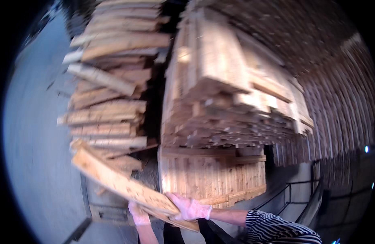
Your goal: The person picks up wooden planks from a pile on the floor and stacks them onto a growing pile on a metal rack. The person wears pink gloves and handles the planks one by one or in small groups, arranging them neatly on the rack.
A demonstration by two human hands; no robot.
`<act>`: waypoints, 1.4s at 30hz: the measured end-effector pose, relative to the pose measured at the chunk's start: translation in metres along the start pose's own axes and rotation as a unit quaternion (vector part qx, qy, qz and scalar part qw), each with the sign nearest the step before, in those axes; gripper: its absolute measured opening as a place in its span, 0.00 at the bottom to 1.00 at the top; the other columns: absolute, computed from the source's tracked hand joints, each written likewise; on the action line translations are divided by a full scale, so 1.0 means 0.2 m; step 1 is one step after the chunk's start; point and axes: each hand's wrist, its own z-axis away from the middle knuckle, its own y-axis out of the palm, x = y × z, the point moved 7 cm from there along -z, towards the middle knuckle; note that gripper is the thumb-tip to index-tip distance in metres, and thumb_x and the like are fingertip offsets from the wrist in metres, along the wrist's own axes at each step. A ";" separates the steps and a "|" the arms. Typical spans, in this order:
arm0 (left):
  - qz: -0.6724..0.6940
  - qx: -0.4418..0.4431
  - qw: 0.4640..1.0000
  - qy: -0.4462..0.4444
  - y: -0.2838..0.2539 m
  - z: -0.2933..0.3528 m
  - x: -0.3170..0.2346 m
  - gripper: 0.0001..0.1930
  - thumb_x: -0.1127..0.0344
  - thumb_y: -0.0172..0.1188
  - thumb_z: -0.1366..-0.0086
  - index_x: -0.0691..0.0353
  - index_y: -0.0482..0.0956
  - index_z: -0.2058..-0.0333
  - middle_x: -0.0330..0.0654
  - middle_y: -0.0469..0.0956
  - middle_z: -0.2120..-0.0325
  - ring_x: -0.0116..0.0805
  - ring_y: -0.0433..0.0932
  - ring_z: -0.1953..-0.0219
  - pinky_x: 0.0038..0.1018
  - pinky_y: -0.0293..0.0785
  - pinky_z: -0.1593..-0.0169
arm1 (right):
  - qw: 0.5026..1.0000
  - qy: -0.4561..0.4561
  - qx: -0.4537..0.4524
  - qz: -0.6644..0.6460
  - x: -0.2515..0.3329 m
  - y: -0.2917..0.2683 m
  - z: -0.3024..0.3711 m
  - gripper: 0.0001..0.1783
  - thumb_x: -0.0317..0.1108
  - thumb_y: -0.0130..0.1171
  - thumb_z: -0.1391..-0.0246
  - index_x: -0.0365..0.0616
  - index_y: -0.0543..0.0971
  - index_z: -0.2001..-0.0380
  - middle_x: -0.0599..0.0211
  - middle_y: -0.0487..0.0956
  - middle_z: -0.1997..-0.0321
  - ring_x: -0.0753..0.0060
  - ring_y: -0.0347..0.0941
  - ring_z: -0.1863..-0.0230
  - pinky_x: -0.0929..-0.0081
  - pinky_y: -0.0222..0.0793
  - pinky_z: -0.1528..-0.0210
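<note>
A long wooden board (120,179) slants in front of me, its far end up at the left and its near end low by my legs. My right hand (188,206), in a pinkish work glove, is closed over the board's right side close to the near end. On the opposite side my left hand (137,213), gloved alike, grips it from below, its fingers partly hidden by the wood. Beyond the board's far end lies an untidy stack of short planks (106,112).
A large, motion-blurred pile of long boards (220,53) rises ahead at the right. Below it stands a block of boards side by side (212,175). Dark metal railing (301,182) runs at the lower right. Grey floor (37,134) stretches along the left.
</note>
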 end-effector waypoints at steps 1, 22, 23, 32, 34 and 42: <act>-0.010 0.028 1.000 -0.004 0.09 0.10 0.01 0.33 0.58 0.60 0.33 0.67 0.63 0.34 0.50 0.72 0.39 0.48 0.73 0.38 0.46 0.73 0.35 | 0.999 -0.023 -0.034 -0.035 0.01 -0.07 0.08 0.58 0.49 0.74 0.56 0.37 0.53 0.30 0.38 0.67 0.38 0.41 0.71 0.38 0.59 0.69 0.35; -0.532 0.197 0.815 0.119 2.87 0.78 -0.14 0.64 0.43 0.77 0.48 0.79 0.45 0.30 0.61 0.69 0.39 0.48 0.73 0.41 0.39 0.74 0.38 | 0.807 -0.003 -0.368 -0.462 -0.13 -1.13 1.83 0.60 0.41 0.83 0.61 0.40 0.57 0.30 0.57 0.74 0.41 0.65 0.72 0.40 0.66 0.71 0.37; -0.562 0.173 0.791 0.169 2.99 0.68 -0.14 0.65 0.40 0.76 0.49 0.79 0.46 0.30 0.60 0.73 0.43 0.46 0.76 0.46 0.38 0.75 0.42 | 0.801 0.008 -0.385 -0.458 -0.21 -1.14 1.92 0.60 0.41 0.83 0.61 0.39 0.57 0.30 0.57 0.74 0.41 0.66 0.72 0.40 0.67 0.71 0.37; -0.599 0.185 0.653 0.425 3.79 0.25 -0.02 0.49 0.57 0.76 0.44 0.74 0.56 0.33 0.65 0.67 0.38 0.53 0.69 0.36 0.43 0.72 0.35 | 0.727 -0.062 -0.416 -0.543 -0.46 -1.20 2.14 0.57 0.34 0.80 0.58 0.35 0.56 0.30 0.57 0.74 0.41 0.67 0.72 0.42 0.68 0.71 0.38; -0.549 0.312 0.735 0.247 3.69 0.63 0.48 0.51 0.46 0.74 0.43 0.71 0.57 0.32 0.63 0.69 0.39 0.53 0.70 0.37 0.43 0.75 0.38 | 0.742 -0.042 -0.431 -0.511 -0.54 -1.31 2.27 0.55 0.34 0.79 0.57 0.35 0.57 0.30 0.57 0.74 0.42 0.67 0.72 0.42 0.68 0.72 0.39; -0.334 0.412 0.805 -0.266 3.47 1.19 1.40 0.39 0.43 0.72 0.41 0.67 0.72 0.42 0.50 0.81 0.53 0.44 0.83 0.52 0.40 0.81 0.44 | 0.801 0.003 -0.494 -0.339 -0.55 -1.92 2.25 0.55 0.53 0.76 0.54 0.34 0.59 0.33 0.49 0.75 0.42 0.56 0.74 0.41 0.63 0.69 0.36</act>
